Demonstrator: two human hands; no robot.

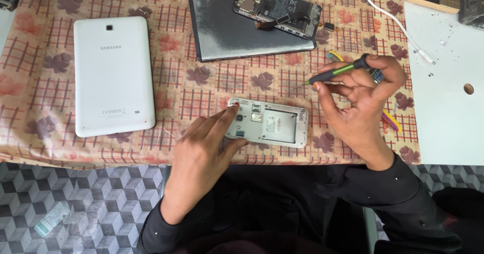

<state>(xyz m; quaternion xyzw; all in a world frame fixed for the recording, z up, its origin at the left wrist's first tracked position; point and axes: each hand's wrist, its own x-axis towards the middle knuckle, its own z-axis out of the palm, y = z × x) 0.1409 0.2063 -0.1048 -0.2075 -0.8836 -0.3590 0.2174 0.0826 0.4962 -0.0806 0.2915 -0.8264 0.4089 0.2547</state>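
One table covering (201,82), floral and checked, spread over the work surface.
One white tablet (113,75), face down, at the left.
One grey slab-shaped device (237,35), face down, at top centre.
One opened dark phone (277,7), circuitry exposed, lying across the slab's upper right corner.
One white phone (267,123) with its back cover off, battery bay showing, lying flat near the table's front edge between the two hands.
Two hands. Left hand (201,150): fingers extended and close together, fingertips pressing on the white phone's left end. Right hand (360,98): raised just right of the white phone, thumb and fingers pinching the screwdriver.
One screwdriver (335,72), green-and-black handle, tip pointing left, above the phone and clear of it.
One white cable (393,19) at top right.
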